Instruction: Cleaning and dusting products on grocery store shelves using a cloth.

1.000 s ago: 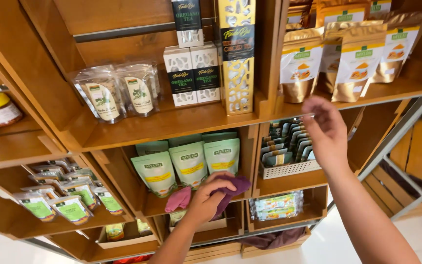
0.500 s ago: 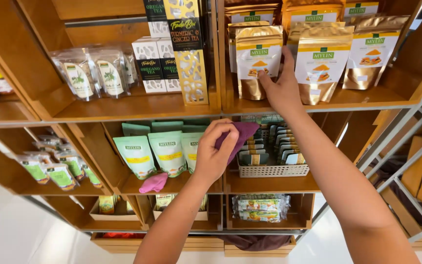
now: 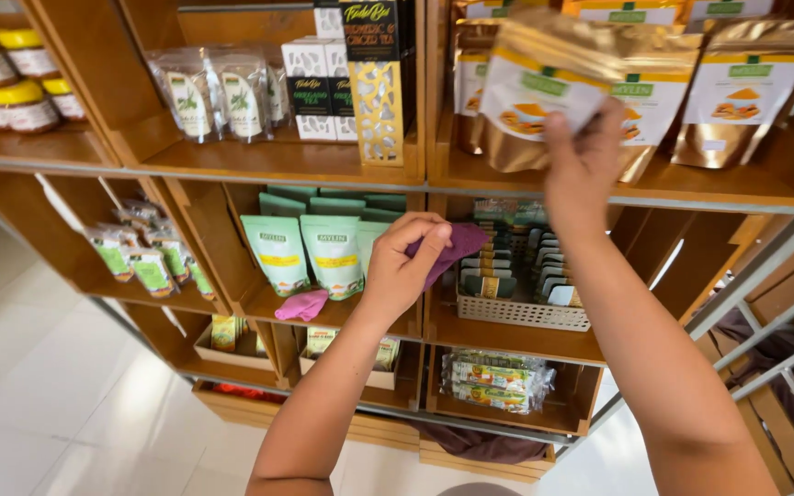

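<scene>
- Up at the top shelf, a gold pouch (image 3: 535, 92) is pinched in the fingers of the right hand (image 3: 585, 156) and is tipped forward off the wooden shelf (image 3: 746, 188).
- Just beside that hand, more gold pouches (image 3: 737, 92) are stood in a row.
- Lower down, a purple cloth (image 3: 457, 246) is gripped in the closed left hand (image 3: 406, 266).
- Left of that hand, green pouches (image 3: 310, 253) are lined up, with a pink cloth (image 3: 302, 305) laid below them.
- Under the right arm, a white basket (image 3: 521, 312) of small packets is seen.
</scene>
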